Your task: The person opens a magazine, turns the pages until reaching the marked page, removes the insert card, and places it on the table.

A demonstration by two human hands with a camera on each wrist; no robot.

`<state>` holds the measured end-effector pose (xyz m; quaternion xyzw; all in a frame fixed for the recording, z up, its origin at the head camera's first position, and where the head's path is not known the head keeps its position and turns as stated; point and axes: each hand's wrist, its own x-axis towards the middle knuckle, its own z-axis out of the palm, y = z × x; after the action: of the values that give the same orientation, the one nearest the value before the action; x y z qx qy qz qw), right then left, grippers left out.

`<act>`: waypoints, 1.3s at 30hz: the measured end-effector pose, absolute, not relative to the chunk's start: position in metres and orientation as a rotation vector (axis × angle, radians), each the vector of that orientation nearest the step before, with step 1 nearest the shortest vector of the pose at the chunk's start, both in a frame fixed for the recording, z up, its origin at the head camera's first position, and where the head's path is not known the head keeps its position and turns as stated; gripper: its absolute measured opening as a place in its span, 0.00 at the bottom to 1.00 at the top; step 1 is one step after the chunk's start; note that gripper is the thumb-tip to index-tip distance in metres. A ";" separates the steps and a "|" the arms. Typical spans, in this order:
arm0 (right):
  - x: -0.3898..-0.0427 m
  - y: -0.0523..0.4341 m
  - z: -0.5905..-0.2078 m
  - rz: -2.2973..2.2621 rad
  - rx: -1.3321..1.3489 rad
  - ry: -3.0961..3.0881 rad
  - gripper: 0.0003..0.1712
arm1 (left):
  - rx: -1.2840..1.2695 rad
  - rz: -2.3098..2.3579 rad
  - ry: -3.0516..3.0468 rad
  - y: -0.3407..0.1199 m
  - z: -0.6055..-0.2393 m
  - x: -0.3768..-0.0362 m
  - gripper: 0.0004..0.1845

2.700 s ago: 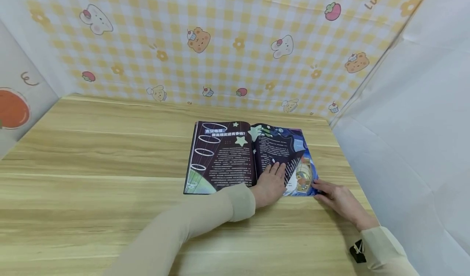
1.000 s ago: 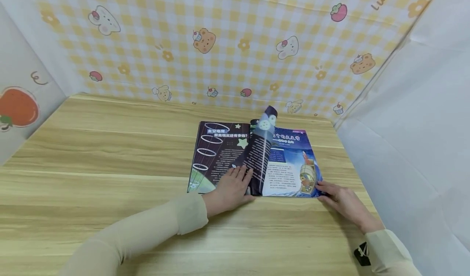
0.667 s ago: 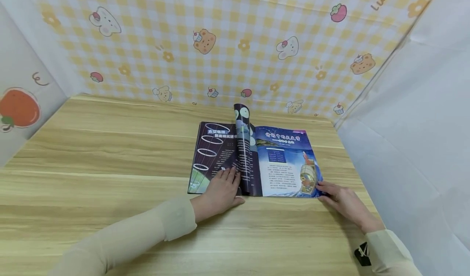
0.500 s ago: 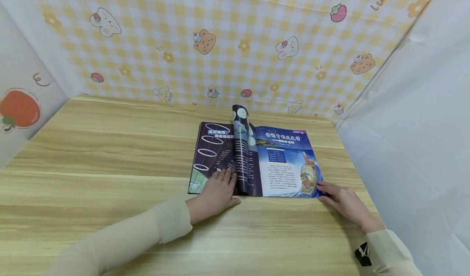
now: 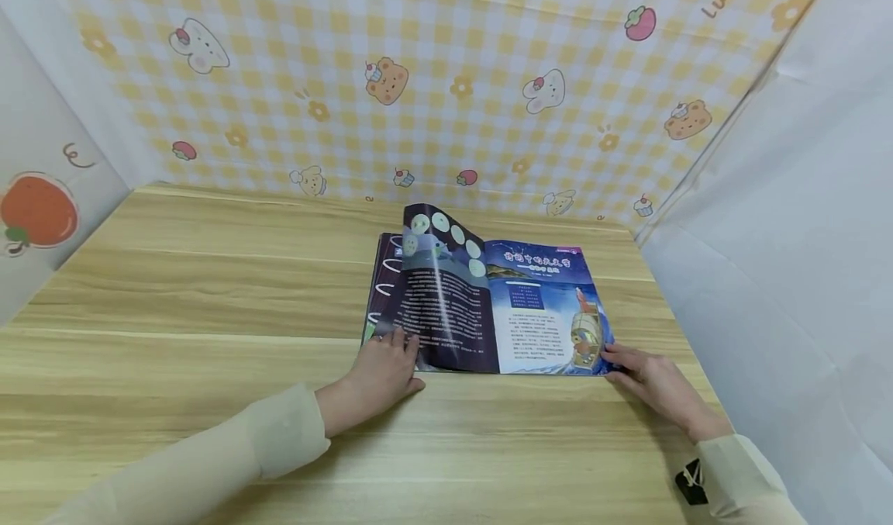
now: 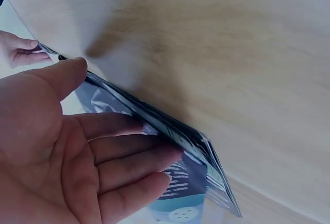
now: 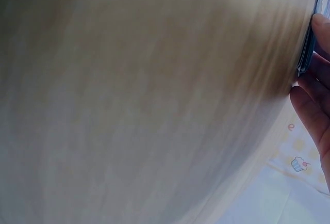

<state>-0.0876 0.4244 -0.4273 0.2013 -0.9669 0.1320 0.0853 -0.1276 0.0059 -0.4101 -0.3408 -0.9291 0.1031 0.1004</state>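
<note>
An open magazine (image 5: 526,331) lies on the wooden table, its right page blue with a boat picture. One dark page (image 5: 446,292) with pale round shapes curves up from the spine and leans over to the left. My left hand (image 5: 380,374) is at the lower left of the magazine, fingers nearly straight and touching that page's lower left part. In the left wrist view, the left hand (image 6: 87,157) shows its palm, with fingertips against the page. At the lower right corner, my right hand (image 5: 659,389) pinches the magazine. Part of the right hand (image 7: 314,90) shows in the right wrist view, at the magazine's edge.
Behind the table (image 5: 209,277) hangs a yellow checked cloth (image 5: 432,83) with cartoon prints. A white sheet (image 5: 788,277) stands close on the right. A small black object (image 5: 691,482) is by the right sleeve.
My left hand has slid left from the right page to the lower left, and the dark page has turned over with it, uncovering the blue page. My right hand has stayed at the corner.
</note>
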 end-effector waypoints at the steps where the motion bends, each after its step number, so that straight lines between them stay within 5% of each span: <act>1: -0.088 0.424 -0.427 0.394 0.601 -2.883 0.18 | -1.012 0.295 -2.736 0.004 -0.409 -0.127 0.34; 39: -0.091 0.427 -0.422 0.460 0.586 -2.928 0.17 | -1.119 0.338 -2.799 -0.002 -0.396 -0.119 0.32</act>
<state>-0.0910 0.4270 -0.4224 0.1936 -0.9674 0.1520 0.0600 -0.1190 -0.0021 -0.3964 -0.3684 -0.9214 0.1111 0.0541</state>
